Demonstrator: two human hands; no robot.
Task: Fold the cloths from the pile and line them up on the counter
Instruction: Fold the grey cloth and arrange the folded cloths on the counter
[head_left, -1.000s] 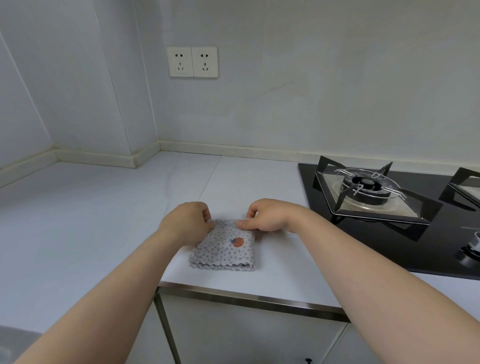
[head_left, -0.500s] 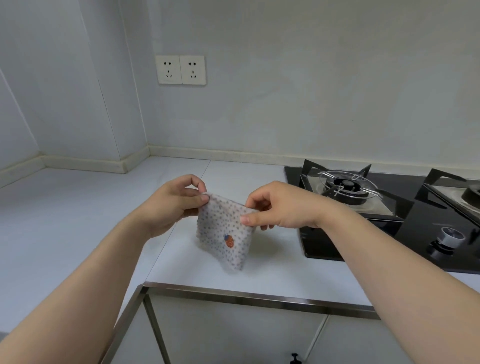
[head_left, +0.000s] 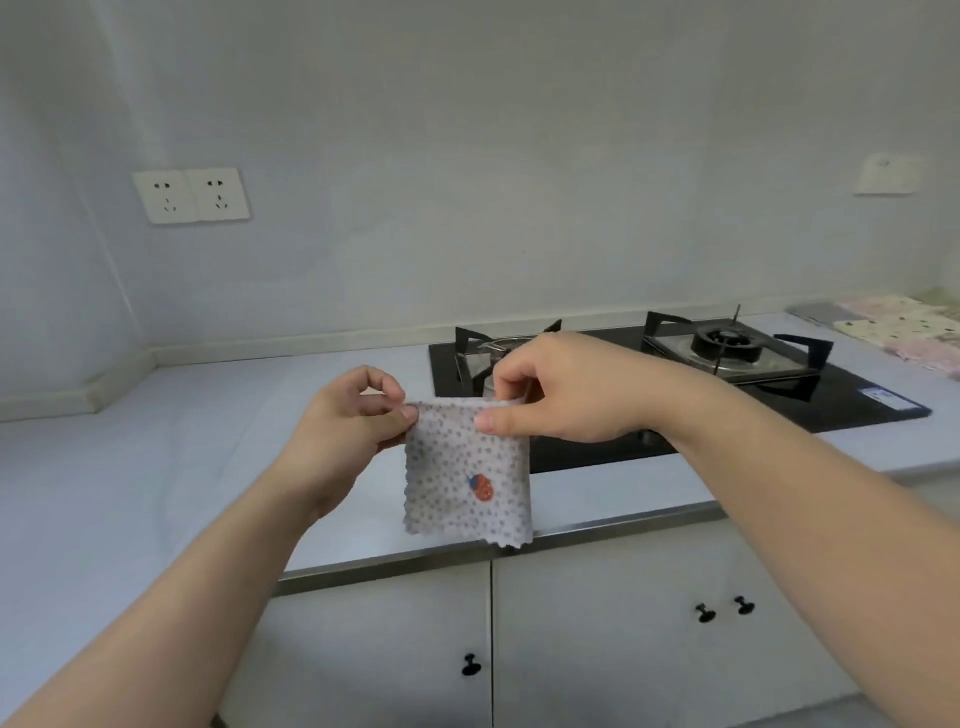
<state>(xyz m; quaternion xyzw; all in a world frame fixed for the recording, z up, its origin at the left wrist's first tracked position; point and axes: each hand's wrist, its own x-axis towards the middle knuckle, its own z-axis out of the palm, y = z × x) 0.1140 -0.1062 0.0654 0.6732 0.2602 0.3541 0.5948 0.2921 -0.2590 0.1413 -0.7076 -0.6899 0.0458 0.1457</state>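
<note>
Aloft, one folded dotted cloth hung over the tabletop edge. The left hand pinched its top left corner; the right hand pinched its top edge.

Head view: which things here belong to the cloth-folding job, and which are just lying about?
Job: dotted cloth, pinched at its top edge by the left hand and right hand; cloths at the far right; counter.
Lying about: gas hob; wall sockets; cabinet knobs.

Two hands, one dotted cloth, two burners.
</note>
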